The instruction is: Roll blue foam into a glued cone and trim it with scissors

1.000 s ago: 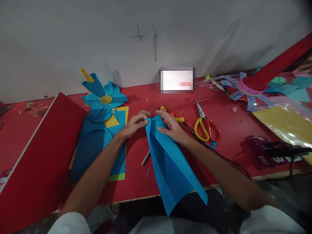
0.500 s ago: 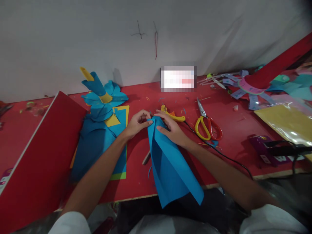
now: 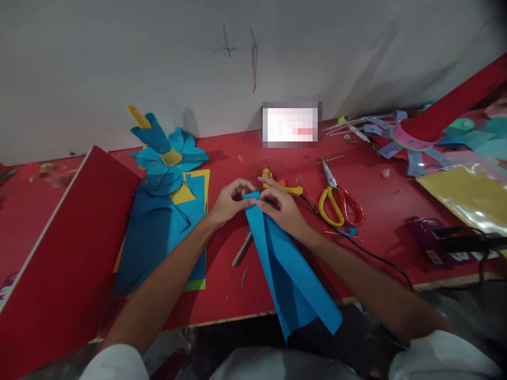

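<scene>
A blue sheet of craft foam or paper (image 3: pixel 291 269) is folded over at its narrow top, and its lower end hangs past the table's front edge. My left hand (image 3: pixel 233 201) pinches the top fold from the left. From the right, my right hand (image 3: pixel 285 210) is closed on the same fold, thumb in front. Just behind the hands lies a yellow glue gun (image 3: pixel 292 191) with a black cord. Scissors (image 3: pixel 336 198) with one yellow and one red handle rest to the right. A thin stick-like tool (image 3: pixel 242 250) lies beside the sheet's left edge.
Left of my hands, a blue and yellow paper flower (image 3: pixel 168 153) stands behind stacked blue sheets (image 3: pixel 158 253). A red board (image 3: pixel 63 253) leans at far left. A pixelated screen (image 3: pixel 291 125) stands by the wall. A purple box (image 3: pixel 425 237) and yellow plastic packet (image 3: pixel 471 195) lie right.
The blue sheet has been folded narrower at the top, and its lower end has swung to the right. Both hands have shifted slightly right, showing more of the stick-like tool.
</scene>
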`<action>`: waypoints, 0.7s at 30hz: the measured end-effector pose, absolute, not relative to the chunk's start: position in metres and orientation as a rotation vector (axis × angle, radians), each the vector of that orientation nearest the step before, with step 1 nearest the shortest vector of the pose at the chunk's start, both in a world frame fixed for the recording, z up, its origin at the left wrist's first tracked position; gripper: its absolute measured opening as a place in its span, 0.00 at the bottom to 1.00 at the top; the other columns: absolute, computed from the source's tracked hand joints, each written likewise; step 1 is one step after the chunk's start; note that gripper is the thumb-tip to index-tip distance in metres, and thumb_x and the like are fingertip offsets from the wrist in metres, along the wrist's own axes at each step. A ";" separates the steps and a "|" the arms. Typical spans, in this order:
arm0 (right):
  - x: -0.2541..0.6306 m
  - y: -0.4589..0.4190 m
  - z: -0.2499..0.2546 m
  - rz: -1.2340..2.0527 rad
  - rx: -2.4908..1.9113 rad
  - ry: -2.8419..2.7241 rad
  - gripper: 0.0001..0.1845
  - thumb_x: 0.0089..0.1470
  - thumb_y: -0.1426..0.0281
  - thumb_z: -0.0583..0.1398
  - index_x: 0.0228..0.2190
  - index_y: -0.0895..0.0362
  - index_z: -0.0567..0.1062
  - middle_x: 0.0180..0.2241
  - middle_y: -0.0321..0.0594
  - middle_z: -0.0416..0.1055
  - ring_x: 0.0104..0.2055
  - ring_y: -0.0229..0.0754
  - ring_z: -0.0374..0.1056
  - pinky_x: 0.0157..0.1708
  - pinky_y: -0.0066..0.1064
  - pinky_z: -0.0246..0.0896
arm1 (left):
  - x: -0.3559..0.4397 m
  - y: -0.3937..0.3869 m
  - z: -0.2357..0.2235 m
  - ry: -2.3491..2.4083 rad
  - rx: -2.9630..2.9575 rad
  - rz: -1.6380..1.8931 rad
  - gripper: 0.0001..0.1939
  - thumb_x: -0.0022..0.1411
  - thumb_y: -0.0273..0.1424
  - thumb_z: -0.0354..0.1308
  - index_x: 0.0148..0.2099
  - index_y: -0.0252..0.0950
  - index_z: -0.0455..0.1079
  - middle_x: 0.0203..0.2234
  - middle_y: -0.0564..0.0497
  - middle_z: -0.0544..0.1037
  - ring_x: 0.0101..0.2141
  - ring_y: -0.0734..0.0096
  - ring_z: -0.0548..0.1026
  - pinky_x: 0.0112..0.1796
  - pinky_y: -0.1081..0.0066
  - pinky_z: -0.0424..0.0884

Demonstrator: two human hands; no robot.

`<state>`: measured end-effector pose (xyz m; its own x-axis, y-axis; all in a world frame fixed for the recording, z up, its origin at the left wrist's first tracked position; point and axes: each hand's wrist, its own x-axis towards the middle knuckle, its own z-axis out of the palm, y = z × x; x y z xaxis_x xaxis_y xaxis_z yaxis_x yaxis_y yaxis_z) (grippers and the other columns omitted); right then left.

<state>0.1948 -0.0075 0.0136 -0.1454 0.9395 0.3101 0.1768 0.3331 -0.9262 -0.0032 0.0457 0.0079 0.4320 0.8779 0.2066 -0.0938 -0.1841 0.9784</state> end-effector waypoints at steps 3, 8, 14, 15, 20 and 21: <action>0.196 -0.006 0.014 0.918 -1.002 -1.588 0.13 0.63 0.59 0.64 0.29 0.51 0.72 0.52 0.49 0.78 0.69 0.54 0.65 0.61 0.48 0.63 | -0.005 0.044 0.009 0.715 1.482 1.009 0.19 0.58 0.42 0.76 0.44 0.37 0.77 0.28 0.55 0.68 0.30 0.74 0.66 0.32 0.74 0.63; 0.199 -0.004 0.014 0.939 -0.991 -1.537 0.12 0.62 0.61 0.64 0.29 0.52 0.72 0.58 0.52 0.74 0.66 0.55 0.67 0.57 0.47 0.65 | -0.009 0.043 0.012 0.686 1.393 0.918 0.20 0.61 0.40 0.74 0.52 0.39 0.78 0.33 0.51 0.73 0.35 0.71 0.72 0.37 0.72 0.68; 0.199 -0.008 0.017 0.986 -1.013 -1.503 0.14 0.61 0.60 0.64 0.27 0.51 0.70 0.59 0.50 0.73 0.66 0.55 0.66 0.57 0.47 0.66 | -0.009 0.046 0.010 0.707 1.334 0.988 0.19 0.56 0.39 0.78 0.47 0.39 0.80 0.30 0.54 0.69 0.31 0.73 0.68 0.33 0.74 0.66; 0.199 -0.008 0.017 0.998 -1.017 -1.500 0.14 0.61 0.60 0.64 0.27 0.52 0.70 0.60 0.50 0.73 0.66 0.55 0.67 0.57 0.47 0.66 | -0.010 0.046 0.010 0.705 1.315 0.989 0.19 0.56 0.39 0.78 0.46 0.39 0.80 0.30 0.54 0.68 0.30 0.73 0.68 0.33 0.74 0.65; 0.200 -0.005 0.013 1.048 -1.009 -1.458 0.13 0.60 0.61 0.64 0.27 0.52 0.70 0.60 0.48 0.74 0.63 0.54 0.69 0.59 0.48 0.63 | -0.012 0.047 0.006 0.683 1.256 0.989 0.18 0.58 0.38 0.77 0.49 0.41 0.80 0.32 0.52 0.70 0.32 0.73 0.69 0.34 0.74 0.66; 0.200 -0.004 0.011 1.060 -1.002 -1.446 0.13 0.60 0.61 0.64 0.27 0.52 0.70 0.60 0.48 0.75 0.64 0.54 0.69 0.60 0.48 0.62 | -0.013 0.047 0.005 0.677 1.250 0.995 0.18 0.58 0.38 0.77 0.49 0.41 0.81 0.33 0.52 0.70 0.32 0.74 0.69 0.34 0.75 0.66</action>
<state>0.2002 -0.0037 0.0108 -0.1163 0.9600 0.2548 0.0457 0.2614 -0.9641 -0.0128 0.0469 0.0052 0.4404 0.8927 0.0956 -0.2388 0.0138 0.9710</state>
